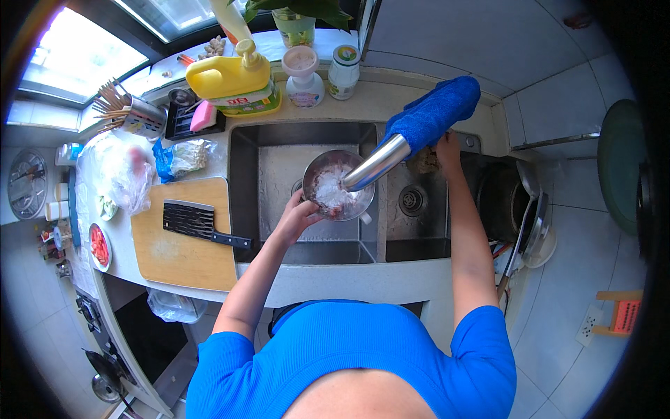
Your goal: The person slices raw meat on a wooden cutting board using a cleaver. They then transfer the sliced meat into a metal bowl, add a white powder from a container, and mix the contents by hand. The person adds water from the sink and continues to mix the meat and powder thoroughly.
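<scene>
Over the left basin of the sink (244, 195), my left hand (299, 219) grips the near left rim of a round metal bowl (360, 207). White powdery or foamy stuff (333, 186) lies in it, with some reddish bits around. The steel faucet spout (380, 162) reaches over the bowl's right side; a blue cloth (440, 115) wraps its upper part. My right hand (449, 150) is beyond the right basin, beside the faucet's base. Its fingers are partly hidden, and what they touch is unclear. A brownish lump (423, 163) lies near that hand.
A cleaver (190, 219) with a black handle rests on a wooden cutting board (157, 248) at left. Beyond it are plastic bags (125, 174) and a plate of red slices (100, 246). A yellow jug (230, 80) stands behind the sink; a dark pot (499, 195) sits at right.
</scene>
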`<state>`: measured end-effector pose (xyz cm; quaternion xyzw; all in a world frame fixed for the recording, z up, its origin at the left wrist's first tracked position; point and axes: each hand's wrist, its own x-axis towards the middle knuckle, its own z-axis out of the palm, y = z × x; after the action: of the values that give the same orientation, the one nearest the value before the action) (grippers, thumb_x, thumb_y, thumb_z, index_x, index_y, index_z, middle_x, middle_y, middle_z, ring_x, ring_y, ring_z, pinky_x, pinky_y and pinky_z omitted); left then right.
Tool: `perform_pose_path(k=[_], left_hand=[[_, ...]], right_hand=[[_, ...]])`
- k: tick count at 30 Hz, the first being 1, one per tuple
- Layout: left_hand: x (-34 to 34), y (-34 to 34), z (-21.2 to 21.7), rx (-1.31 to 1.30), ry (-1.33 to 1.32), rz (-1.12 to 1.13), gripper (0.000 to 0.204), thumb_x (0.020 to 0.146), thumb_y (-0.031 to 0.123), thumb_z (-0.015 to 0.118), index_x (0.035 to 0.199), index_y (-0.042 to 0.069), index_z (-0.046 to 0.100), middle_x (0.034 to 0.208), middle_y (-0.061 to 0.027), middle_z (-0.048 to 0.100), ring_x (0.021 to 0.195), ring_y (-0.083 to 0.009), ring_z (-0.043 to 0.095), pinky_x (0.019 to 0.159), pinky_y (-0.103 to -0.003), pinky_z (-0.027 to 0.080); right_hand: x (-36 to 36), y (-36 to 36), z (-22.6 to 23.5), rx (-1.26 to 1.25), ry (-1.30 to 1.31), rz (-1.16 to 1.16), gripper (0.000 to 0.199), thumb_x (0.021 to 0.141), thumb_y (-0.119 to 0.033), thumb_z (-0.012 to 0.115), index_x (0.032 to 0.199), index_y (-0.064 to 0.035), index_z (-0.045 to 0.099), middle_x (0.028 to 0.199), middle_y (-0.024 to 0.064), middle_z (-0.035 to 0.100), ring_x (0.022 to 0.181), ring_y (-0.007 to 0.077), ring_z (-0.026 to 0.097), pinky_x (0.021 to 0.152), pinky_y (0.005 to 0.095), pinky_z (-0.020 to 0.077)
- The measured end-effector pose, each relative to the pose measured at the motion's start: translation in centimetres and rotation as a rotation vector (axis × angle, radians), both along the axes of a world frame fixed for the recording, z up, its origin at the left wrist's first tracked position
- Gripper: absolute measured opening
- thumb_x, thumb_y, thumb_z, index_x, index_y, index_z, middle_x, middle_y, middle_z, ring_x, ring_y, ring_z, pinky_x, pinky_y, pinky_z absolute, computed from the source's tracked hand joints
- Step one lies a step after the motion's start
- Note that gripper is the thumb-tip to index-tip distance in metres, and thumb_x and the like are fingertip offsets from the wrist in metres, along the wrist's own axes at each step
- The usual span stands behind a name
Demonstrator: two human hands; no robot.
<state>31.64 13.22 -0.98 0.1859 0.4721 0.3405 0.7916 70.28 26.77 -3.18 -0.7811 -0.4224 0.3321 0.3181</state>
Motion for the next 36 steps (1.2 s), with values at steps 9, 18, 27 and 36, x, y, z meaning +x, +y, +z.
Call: perform_pose_path(k=[9, 18, 27, 36], left_hand=[[0.2, -0.1, -0.3, -0.009, 0.002, -0.006, 0.052, 0.083, 0.013, 0.053, 0.132, 0.003, 0.038, 0.123, -0.0162, 0.049, 0.115, -0.0261, 0.051, 0.099, -0.045, 0.043], [-0.6, -2.3, 0.4, -0.013, -0.021, 0.098, 0.057, 0.083, 0.008, 0.052, 0.136, 0.005, 0.032, 0.117, -0.0142, 0.052, 0.105, -0.0224, 0.054, 0.093, -0.043, 0.045], [-1.8, -9.1, 5.6, 0.029, 0.085, 0.065, 0.060, 0.084, 0.007, 0.054, 0.139, 0.006, 0.030, 0.120, -0.0145, 0.052, 0.110, -0.0223, 0.055, 0.091, -0.042, 0.047], [-5.4, -16.8, 11.7, 0.938, 1.109, 0.002, 0.033, 0.078, 0.003, 0.068, 0.109, 0.000, 0.060, 0.110, -0.0157, 0.060, 0.099, -0.0269, 0.060, 0.085, -0.036, 0.049]], right_hand=[[0.0, -0.5, -2.1, 0.168, -0.293, 0.075, 0.035, 0.098, -0.029, 0.047, 0.121, -0.0034, 0.056, 0.100, 0.0171, 0.065, 0.088, 0.0307, 0.063, 0.074, 0.0412, 0.0488], [-5.7, -11.4, 6.7, -0.118, -0.031, 0.351, 0.024, 0.090, -0.022, 0.060, 0.107, -0.0041, 0.061, 0.100, 0.0120, 0.066, 0.092, 0.0282, 0.065, 0.078, 0.0356, 0.0515], [-14.9, -24.1, 7.6, -0.246, 0.711, 0.585, 0.026, 0.095, -0.023, 0.058, 0.099, 0.0027, 0.060, 0.088, 0.0066, 0.066, 0.082, 0.0121, 0.063, 0.073, 0.0272, 0.0512], [-17.6, -33.6, 6.2, -0.238, 0.686, 0.624, 0.030, 0.094, -0.027, 0.058, 0.088, 0.0011, 0.065, 0.078, 0.0051, 0.067, 0.074, 0.0105, 0.061, 0.068, 0.0271, 0.0490]])
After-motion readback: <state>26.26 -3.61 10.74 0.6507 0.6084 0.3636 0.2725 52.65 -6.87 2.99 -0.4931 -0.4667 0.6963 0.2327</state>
